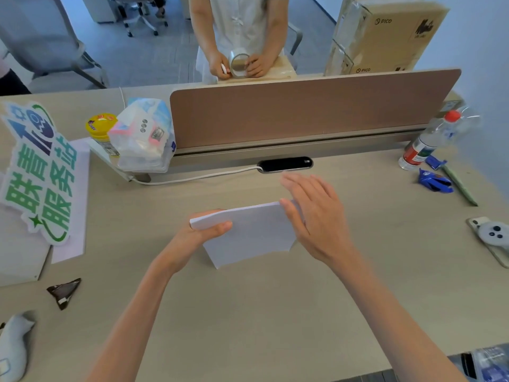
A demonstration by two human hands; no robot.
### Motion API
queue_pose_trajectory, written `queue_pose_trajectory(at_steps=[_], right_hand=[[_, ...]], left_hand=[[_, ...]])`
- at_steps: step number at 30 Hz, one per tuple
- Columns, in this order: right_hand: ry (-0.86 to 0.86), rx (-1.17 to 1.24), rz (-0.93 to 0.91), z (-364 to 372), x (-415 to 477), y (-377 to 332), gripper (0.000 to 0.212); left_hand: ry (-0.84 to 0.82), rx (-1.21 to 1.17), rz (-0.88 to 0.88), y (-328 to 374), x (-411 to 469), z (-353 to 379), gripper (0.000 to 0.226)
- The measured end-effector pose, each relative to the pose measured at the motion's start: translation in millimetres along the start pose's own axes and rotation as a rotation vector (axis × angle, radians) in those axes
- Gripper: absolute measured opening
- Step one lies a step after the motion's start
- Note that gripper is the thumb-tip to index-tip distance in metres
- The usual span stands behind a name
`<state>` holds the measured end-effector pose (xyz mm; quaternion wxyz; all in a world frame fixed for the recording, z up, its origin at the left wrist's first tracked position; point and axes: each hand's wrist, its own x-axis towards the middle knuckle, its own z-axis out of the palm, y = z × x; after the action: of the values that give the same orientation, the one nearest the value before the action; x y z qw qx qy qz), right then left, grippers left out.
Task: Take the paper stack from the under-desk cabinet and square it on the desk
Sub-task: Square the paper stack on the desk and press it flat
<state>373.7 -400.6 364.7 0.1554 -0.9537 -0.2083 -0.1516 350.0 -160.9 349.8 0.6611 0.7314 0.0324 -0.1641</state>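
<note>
Both forearms are bare to the frame's edge, with no sleeves, watch, rings or gloves showing

A tan divider panel (303, 106) stands along the rear edge. At its left end: a yellow-lidded canister (101, 130) beside a clear plastic bag (143, 136). A green-lettered sign (38, 175) lies far left. A water bottle (429, 142), blue wrappers (435, 181) and a phone (493, 238) occupy the right side. Cardboard boxes (385, 34) stand behind.

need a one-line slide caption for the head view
Left hand grips the paper stack upright on the desk while the right hand steadies its other end.
</note>
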Motion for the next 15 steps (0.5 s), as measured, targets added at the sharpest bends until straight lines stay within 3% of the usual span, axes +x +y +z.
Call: queue_pose_trajectory(at_steps=[3,6,7,9,12,15], right_hand=[[-0.039,0.040,-0.003,-1.7,1.9,1.9,0.051],[-0.010,0.224,0.068,-2.2,6.6,8.6,0.051],[-0.021,0.314,0.121,-3.6,8.1,13.3,0.054],[-0.164,0.559,0.264,-5.8,11.9,28.4,0.056],[-0.469,0.864,0.367,4.0,13.9,52.3,0.037],[-0.575,1.002,0.456,33.0,5.3,62.3,0.034]], left_hand=[[0.007,-0.007,-0.016,0.1,1.6,-0.3,0.028],[-0.020,-0.007,-0.023,-1.7,1.9,-3.3,0.008],[-0.028,-0.008,-0.025,-1.8,2.0,-4.7,0.012],[-0.038,-0.006,-0.045,-3.5,3.7,-7.9,0.018],[-0.004,-0.023,-0.087,-11.1,7.8,-13.2,0.014],[0.007,-0.002,-0.135,-29.6,14.8,-14.5,0.028]])
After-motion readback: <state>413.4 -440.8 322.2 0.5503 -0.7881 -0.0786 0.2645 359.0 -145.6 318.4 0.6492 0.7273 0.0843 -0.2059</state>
